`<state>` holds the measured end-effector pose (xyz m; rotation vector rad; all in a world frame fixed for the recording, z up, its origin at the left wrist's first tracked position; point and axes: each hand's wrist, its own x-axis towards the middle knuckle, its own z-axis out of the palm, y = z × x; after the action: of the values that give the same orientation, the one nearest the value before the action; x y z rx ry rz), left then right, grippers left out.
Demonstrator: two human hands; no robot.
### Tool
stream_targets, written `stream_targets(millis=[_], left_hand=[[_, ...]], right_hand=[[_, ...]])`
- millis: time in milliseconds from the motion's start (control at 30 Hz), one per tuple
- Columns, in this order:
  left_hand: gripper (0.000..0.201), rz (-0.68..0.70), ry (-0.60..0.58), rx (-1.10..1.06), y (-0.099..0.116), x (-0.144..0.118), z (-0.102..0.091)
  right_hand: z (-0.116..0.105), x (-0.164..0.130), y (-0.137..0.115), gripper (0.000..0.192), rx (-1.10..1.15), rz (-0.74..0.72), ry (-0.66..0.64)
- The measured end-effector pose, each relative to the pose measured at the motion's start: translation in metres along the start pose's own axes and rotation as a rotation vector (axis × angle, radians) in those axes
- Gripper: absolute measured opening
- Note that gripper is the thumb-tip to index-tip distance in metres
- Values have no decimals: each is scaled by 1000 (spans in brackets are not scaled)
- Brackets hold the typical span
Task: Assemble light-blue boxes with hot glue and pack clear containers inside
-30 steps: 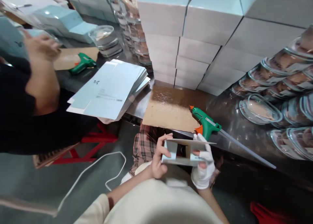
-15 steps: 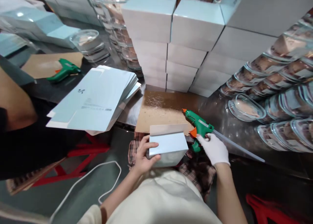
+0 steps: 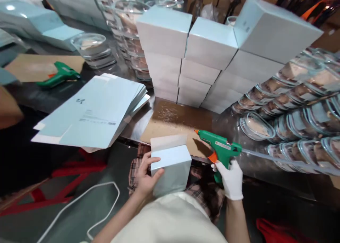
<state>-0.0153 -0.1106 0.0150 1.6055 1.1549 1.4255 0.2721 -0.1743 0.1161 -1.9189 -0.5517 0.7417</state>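
My glue gun [image 3: 221,148] is green with an orange trigger, held in my white-gloved right hand [image 3: 231,179]; beside it, the pale blue box [image 3: 171,165] and brown cardboard sheet [image 3: 172,124].

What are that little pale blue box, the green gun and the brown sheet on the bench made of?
The box, held in the left hand, looks like thin matte card, with crisp folded edges. The green gun, in the gloved right hand, seems moulded plastic with a slight sheen and an orange tip. The brown sheet looks like plain cardboard, shiny where spotted, perhaps with glue.
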Motion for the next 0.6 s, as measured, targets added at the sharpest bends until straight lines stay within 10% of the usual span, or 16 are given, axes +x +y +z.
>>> stream_targets(millis=[100,233,467,600], left_hand=[[40,-26,13,-12,6,5,6],[41,9,25,-45,15,5,14],[37,-70,-55,-19,37,11,35],[37,-43,-82,-61,52,18,57]], right_hand=[[-13,-5,-11,55,118,-87,-5],[-21,-3,-23,54,226,33,-492],[-40,-14,9,29,7,-87,-200],[-50,-31,36,25,22,-227,-451]])
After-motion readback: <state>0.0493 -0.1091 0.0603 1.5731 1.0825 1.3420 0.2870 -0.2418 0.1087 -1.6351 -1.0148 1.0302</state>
